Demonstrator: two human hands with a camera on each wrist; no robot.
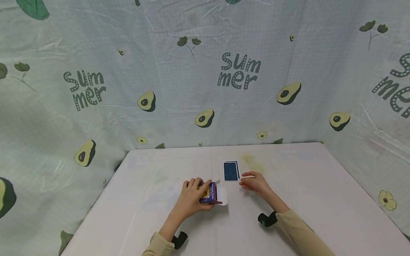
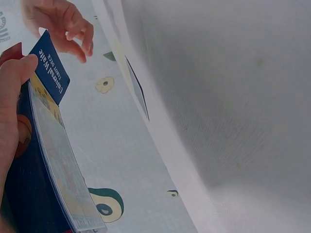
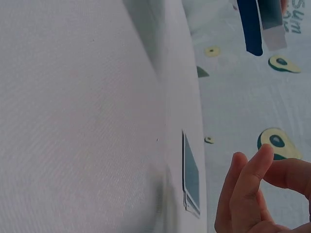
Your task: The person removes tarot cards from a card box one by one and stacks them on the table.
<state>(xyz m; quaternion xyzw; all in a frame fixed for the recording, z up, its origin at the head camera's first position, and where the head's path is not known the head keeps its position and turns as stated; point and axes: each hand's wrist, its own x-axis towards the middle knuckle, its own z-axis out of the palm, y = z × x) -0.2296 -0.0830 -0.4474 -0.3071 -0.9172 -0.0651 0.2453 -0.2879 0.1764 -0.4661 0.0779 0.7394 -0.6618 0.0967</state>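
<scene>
My left hand (image 1: 193, 199) grips a tarot card box (image 1: 209, 193) above the table, thumb and fingers on opposite sides. The box is blue and yellow, and its end flap (image 2: 51, 68) stands open with "Universal Waite Tarot Deck" printed on it. Just right of the box, a few dark blue tarot cards (image 1: 231, 171) with white borders lie face down on the table, slightly fanned. Beside them my right hand (image 1: 255, 183) hovers with its fingers loosely bent. In the right wrist view, nothing shows between those fingers (image 3: 243, 194).
The white-covered table (image 1: 153, 227) runs back to a curtain (image 1: 179, 78) printed with avocados and "summer". Dark wrist-worn devices sit below the left wrist (image 1: 180, 240) and the right wrist (image 1: 267, 219).
</scene>
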